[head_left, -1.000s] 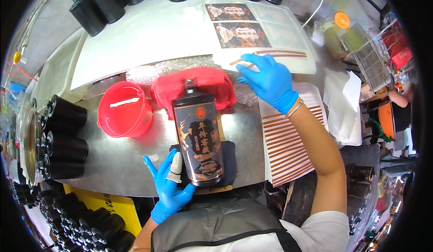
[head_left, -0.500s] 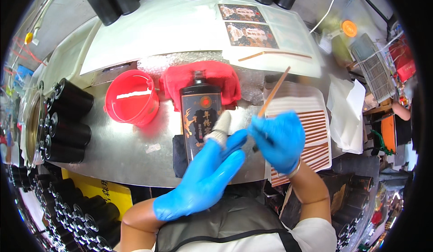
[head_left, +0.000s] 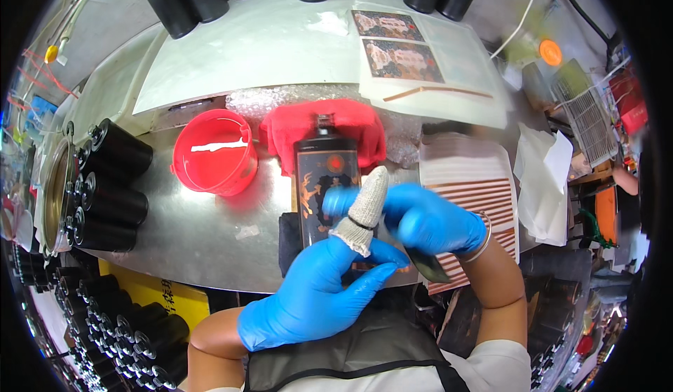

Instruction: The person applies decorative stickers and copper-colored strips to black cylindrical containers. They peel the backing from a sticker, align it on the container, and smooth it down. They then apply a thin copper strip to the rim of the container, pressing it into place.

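Note:
Gloved in blue, my left hand (head_left: 315,287) is open, with its fingers stretched to the right. A pale knitted finger cover (head_left: 368,206) with a dark band stands up on one of its digits. My right hand (head_left: 427,220), also in a blue glove, is bent over beside it. A blurred finger of it reaches behind the cover, in front of the bottle. From under the right hand sticks a dark flat blade (head_left: 429,266); its grip is hidden. The black decorated bottle (head_left: 324,164) lies with its neck on a folded red cloth (head_left: 368,129). My hands cover its lower part.
A red bucket (head_left: 210,185) stands left of the bottle. Brown strips lie on a white tray (head_left: 484,155) at the right. Printed sheets (head_left: 403,60) and a thin strip (head_left: 434,90) lie at the back. Black bottles (head_left: 109,192) stand at the left and far edge.
The brown stick that rose from my right hand no longer shows. That hand has turned and moved left to the finger cover, and the dark blade below it shows more.

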`<state>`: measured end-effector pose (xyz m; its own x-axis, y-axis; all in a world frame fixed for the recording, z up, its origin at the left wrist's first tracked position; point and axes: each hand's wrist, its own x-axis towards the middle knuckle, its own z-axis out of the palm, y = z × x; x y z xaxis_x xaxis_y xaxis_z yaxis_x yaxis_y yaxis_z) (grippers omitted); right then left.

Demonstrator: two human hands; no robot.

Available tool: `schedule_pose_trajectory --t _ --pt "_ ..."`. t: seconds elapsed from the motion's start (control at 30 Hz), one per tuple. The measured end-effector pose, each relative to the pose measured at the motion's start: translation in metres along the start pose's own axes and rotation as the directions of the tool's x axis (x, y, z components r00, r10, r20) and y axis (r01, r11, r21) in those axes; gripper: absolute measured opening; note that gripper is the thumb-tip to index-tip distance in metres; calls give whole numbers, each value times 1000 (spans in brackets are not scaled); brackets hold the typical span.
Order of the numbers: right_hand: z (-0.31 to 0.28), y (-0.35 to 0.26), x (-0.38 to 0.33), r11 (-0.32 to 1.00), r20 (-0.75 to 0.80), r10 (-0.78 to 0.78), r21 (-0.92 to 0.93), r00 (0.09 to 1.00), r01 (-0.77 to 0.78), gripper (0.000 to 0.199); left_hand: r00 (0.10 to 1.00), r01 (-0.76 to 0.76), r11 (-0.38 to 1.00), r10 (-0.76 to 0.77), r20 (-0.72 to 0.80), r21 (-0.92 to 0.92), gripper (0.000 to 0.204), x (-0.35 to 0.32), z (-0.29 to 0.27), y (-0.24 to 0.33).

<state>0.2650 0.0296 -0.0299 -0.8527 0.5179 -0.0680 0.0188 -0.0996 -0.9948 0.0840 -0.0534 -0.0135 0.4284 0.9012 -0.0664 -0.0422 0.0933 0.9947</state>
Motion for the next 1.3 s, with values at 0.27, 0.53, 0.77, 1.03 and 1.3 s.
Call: schedule_pose_trajectory --t 0.27,0.53,0.77,1.03,1.3 --pt "-13 -31 34 923 -265 382 62 885 -380 20 955 6 995 24 -297 101 81 28 -74 -6" --pt "-6 -7 58 966 -594 228 41 771 -254 13 703 -206 971 234 -672 124 37 55 -90 -62" --pt "-6 2 58 967 -643 241 94 727 -238 10 923 -50 687 -246 -296 -725 55 33 -72 -102" --pt "-22 30 46 952 -636 301 239 710 -190 10 872 -101 884 -143 -469 -456 67 35 -64 -56" --pt "-18 10 31 980 -615 -62 -187 786 -68 7 807 -73 638 489 -330 767 70 62 -56 -31"
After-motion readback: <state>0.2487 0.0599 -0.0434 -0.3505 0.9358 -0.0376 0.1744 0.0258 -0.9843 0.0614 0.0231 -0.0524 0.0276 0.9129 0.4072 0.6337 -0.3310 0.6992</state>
